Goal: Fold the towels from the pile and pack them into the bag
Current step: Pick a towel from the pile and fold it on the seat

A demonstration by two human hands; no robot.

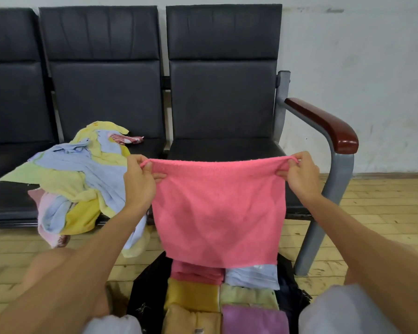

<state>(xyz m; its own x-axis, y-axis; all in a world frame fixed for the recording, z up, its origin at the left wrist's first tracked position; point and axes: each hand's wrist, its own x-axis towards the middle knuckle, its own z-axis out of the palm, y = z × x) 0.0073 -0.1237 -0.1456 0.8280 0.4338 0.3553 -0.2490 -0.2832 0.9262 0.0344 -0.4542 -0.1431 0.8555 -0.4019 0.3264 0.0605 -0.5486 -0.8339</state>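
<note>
- Left hand (140,179) and right hand (299,175) each pinch a top corner of the pink towel (219,210), hanging spread.
- Towel pile (75,179) at nine o'clock.
- Bag (147,292) at six o'clock holds folded towels (227,300).

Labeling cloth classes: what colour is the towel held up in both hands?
Plain pink towel, no pattern visible, pinched at its top corners by left hand and right hand; head view.

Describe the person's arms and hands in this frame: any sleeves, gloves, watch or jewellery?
Both arms are bare as far as the frame shows: no sleeve reaches the left forearm or the right forearm. The left hand and right hand wear no gloves, and no watch, bracelet or ring shows on either.
</note>
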